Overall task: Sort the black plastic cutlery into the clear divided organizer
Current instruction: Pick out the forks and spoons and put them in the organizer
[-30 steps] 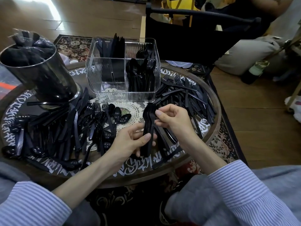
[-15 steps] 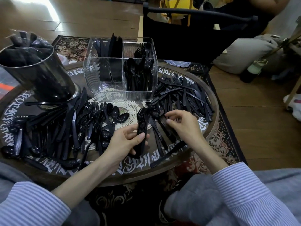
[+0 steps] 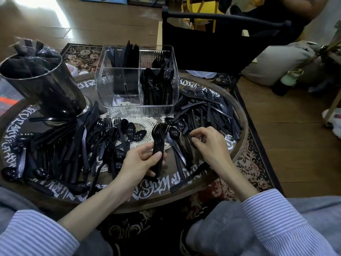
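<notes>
Moved rightward over the round table (image 3: 239, 115), right hand (image 3: 206, 143) curls empty; left hand (image 3: 142, 163) grasps stacked forks (image 3: 159, 143).

I see a dark cylindrical container (image 3: 46, 85) on the round lettered counter (image 3: 238, 115), a black chair (image 3: 212, 43) behind, patterned rug (image 3: 258, 163) beneath.

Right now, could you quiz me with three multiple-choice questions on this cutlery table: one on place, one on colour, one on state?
1. Where do the spoons stand in the organizer?
A. near left section
B. near right section
C. outside it

2. What colour is the loose cutlery?
A. white
B. black
C. silver

3. What is the left hand doing?
A. gripping a stack of forks
B. lying flat
C. holding a cup

Answers: 1 B, spoon bowls fill that section; 2 B, every piece is black; 3 A, fingers wrap the fork handles.
</notes>
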